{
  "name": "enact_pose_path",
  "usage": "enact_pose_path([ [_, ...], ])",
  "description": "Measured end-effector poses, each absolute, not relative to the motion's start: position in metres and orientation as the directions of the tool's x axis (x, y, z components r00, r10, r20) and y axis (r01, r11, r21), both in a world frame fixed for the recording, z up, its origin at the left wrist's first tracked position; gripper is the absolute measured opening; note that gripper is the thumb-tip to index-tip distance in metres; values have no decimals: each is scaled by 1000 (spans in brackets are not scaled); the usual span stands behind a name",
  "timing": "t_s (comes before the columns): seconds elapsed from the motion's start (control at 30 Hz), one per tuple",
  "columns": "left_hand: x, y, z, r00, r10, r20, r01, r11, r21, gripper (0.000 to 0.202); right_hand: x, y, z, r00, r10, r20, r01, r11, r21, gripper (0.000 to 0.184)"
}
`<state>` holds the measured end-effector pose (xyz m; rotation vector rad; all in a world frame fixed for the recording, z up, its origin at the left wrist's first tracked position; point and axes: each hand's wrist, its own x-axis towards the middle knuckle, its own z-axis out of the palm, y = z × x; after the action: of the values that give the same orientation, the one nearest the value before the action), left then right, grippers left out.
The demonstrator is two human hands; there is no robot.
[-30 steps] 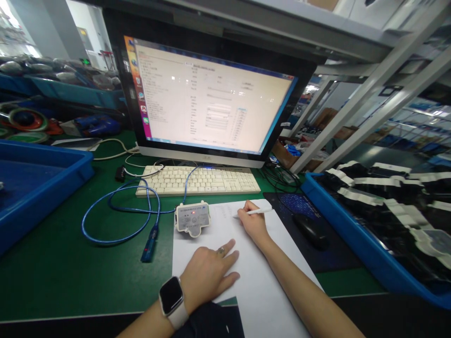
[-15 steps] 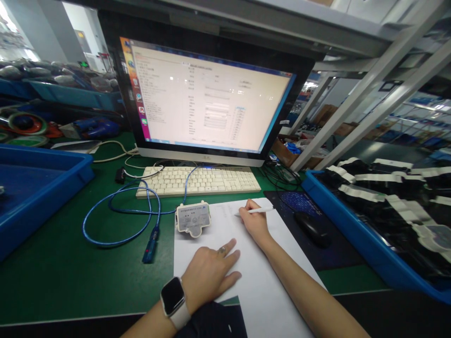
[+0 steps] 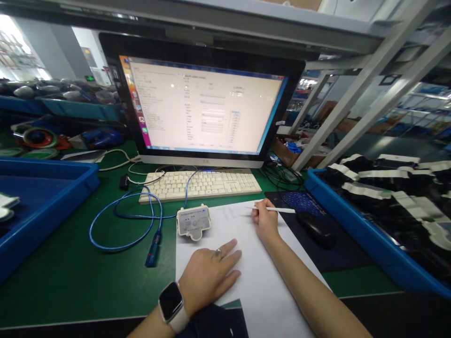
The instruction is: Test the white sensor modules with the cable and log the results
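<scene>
My left hand [image 3: 207, 272] lies flat with spread fingers on a white sheet of paper [image 3: 243, 263], a ring on one finger and a smartwatch [image 3: 171, 302] on the wrist. My right hand [image 3: 265, 220] is closed on a white pen [image 3: 275, 209], its tip near faint writing at the top of the sheet. A small white device [image 3: 193, 221] rests on the sheet's top left corner, joined to a blue cable [image 3: 123, 220].
A white keyboard [image 3: 199, 184] and a lit monitor [image 3: 202, 105] stand behind the paper. A black mouse [image 3: 314, 228] sits on a dark pad at right. Blue bins flank the green mat: one [image 3: 38, 202] left, one [image 3: 352, 225] right holding several black and white parts.
My right hand with the pen has shifted right across the top of the paper. The view has tilted slightly; my left hand stays flat on the sheet.
</scene>
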<state>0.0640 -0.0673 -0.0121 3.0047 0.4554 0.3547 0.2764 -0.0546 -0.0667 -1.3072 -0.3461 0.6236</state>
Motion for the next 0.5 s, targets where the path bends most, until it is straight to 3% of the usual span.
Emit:
enact_pose_path([
  [0.07,56,-63,1,844,304,443,296,-951,88,26,280,-53,-63,780,601,-172,-340,177,-924,32],
  [0.13,48,-56,17,748,352,562,395,-917,49,29,283,-53,-58,764,602,-231,-431,212,-877,33],
  [0.3,39,-33,35,689,562,458,671,-734,-109,73,286,-52,-51,723,610,-325,-570,261,-779,32],
  [0.5,43,-18,22,696,579,425,676,-728,-115,58,287,-55,-51,700,628,-339,-612,284,-738,32],
])
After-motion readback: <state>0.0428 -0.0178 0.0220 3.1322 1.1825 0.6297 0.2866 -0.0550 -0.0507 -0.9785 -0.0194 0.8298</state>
